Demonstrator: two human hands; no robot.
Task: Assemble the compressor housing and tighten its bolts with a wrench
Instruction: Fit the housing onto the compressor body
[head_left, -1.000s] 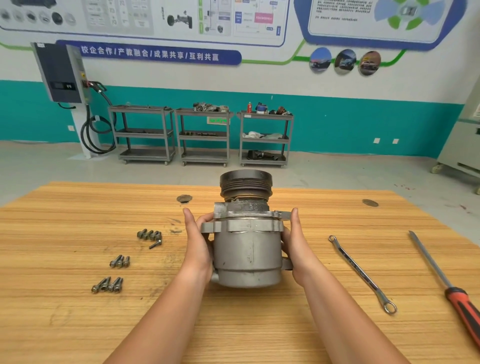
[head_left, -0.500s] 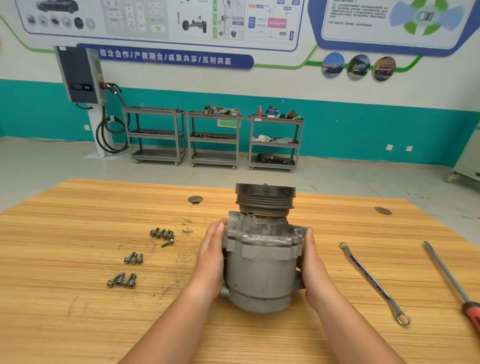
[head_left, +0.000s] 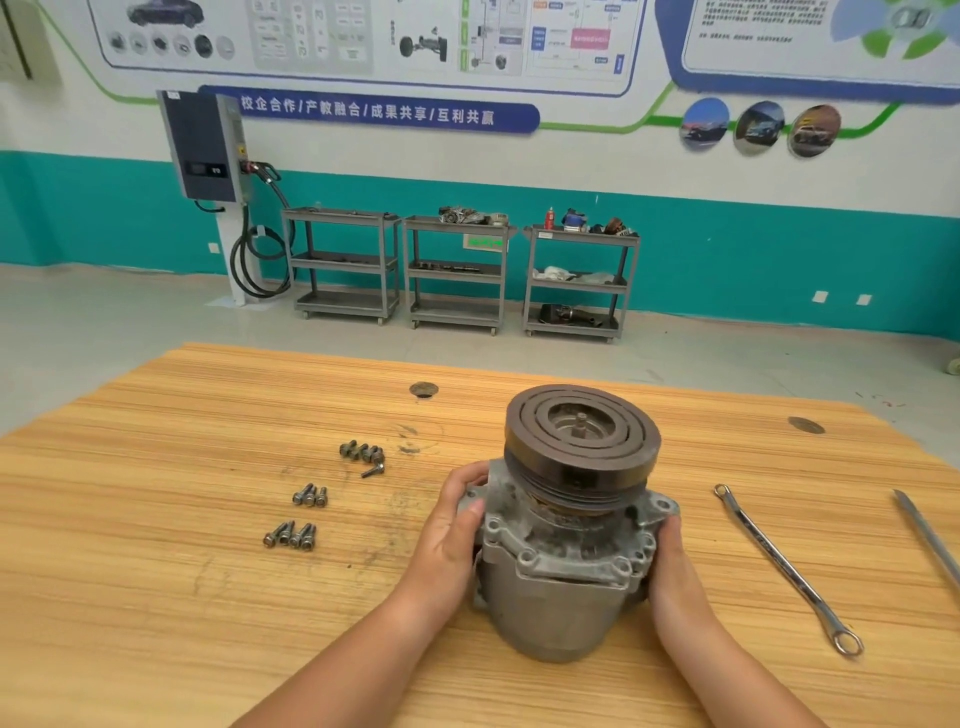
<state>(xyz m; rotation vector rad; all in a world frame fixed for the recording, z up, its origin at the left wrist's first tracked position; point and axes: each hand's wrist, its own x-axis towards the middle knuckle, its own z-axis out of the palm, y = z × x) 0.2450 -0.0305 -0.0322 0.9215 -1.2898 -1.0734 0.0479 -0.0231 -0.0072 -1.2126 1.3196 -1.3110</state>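
Observation:
A grey metal compressor housing (head_left: 556, 608) stands upright on the wooden table (head_left: 156, 571), its dark grooved pulley (head_left: 582, 441) on top. My left hand (head_left: 452, 525) grips the flanged upper cover on its left side, fingers curled over the rim. My right hand (head_left: 667, 561) grips the right side of the same flange. Three small groups of bolts (head_left: 363, 454) (head_left: 310, 495) (head_left: 291, 535) lie on the table to the left of the housing. A long ring wrench (head_left: 779, 561) lies to the right.
A screwdriver shaft (head_left: 927, 535) lies at the table's right edge beyond the wrench. Two round holes (head_left: 423, 389) (head_left: 805, 425) mark the far part of the tabletop. Three grey trolleys (head_left: 460, 270) and a wall charger (head_left: 205, 148) stand far behind.
The view has tilted down and shifted left, so the pulley's top face now shows. Both hands stay on the housing's sides; my left fingers have curled over the flange rim.

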